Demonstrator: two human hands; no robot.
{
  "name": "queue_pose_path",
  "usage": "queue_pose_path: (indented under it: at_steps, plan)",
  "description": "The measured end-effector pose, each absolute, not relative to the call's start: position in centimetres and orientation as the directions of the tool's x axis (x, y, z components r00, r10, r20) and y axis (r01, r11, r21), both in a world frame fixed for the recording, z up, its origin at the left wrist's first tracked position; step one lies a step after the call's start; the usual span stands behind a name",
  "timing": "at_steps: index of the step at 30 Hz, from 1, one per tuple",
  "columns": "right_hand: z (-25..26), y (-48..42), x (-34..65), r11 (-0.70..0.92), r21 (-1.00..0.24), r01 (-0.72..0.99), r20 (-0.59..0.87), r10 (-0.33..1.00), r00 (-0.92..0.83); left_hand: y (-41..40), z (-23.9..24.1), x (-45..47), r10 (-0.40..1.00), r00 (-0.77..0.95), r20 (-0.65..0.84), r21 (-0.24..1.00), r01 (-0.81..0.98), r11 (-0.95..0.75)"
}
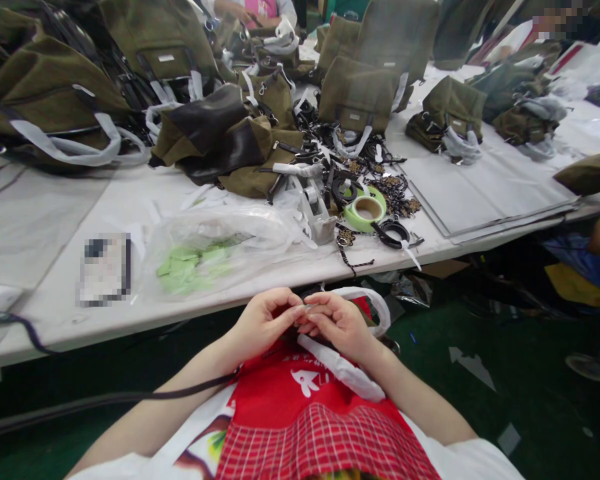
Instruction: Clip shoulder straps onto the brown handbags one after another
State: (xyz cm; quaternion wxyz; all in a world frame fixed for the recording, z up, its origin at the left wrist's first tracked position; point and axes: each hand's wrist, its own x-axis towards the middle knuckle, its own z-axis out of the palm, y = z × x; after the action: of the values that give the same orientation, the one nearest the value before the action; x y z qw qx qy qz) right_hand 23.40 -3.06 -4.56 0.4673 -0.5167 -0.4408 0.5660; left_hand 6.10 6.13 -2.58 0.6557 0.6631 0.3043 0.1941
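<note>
Cluttered worktop [97, 213] lies beyond, while left hand [273, 321] and right hand [344, 325] meet, fingertips pinching a mostly hidden small piece [307, 309], white-wrapped strap [341, 367] just below slanting toward the nearer right forearm [420, 387].

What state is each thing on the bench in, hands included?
Left hand: grip pinched, anything held unclear
Right hand: same
Clear bag: lying crumpled
Green pieces: loose, inside clear bag
Tape: rolled, lying flat
Black strap: coiled
Leather-patched bag: slumped
Left bag's handle: wrapped
Apron: worn
</note>
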Motion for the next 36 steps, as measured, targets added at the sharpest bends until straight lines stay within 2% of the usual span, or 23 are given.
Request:
queue_pose_path:
  at_steps: [3, 6, 14, 21, 29, 36]
  plan:
    - [-4.5, -3.3, 23.7, 0.000, -0.974, 0.224, -0.004, 1.000, -0.018, 6.3, -2.4, 5.9, 0.661, 0.746, -0.079, 0.967, 0.218, -0.130]
    - [-4.3, -3.4, 23.9, 0.135, -0.899, 0.416, 0.133, 0.991, -0.034, 6.5, -2.0, 5.6, 0.640, 0.767, -0.045, 0.935, 0.258, -0.242]
    - [-3.6, -3.2, 23.8, 0.245, -0.788, 0.564, 0.223, 0.969, -0.109, 6.5, -1.6, 5.5, 0.602, 0.796, -0.064, 0.894, 0.314, -0.320]
    - [-3.5, -3.2, 23.8, 0.277, -0.736, 0.617, 0.224, 0.961, -0.163, 6.3, -2.0, 5.6, 0.581, 0.811, -0.062, 0.877, 0.323, -0.357]
    - [-2.3, -3.4, 23.6, 0.184, -0.669, 0.721, 0.002, 0.969, -0.246, 5.6, -2.3, 5.7, 0.556, 0.830, -0.047, 0.841, 0.333, -0.426]
    - [-2.5, -3.8, 23.2, 0.161, -0.665, 0.730, -0.058, 0.963, -0.265, 4.5, -2.5, 5.5, 0.606, 0.794, -0.038, 0.852, 0.343, -0.396]
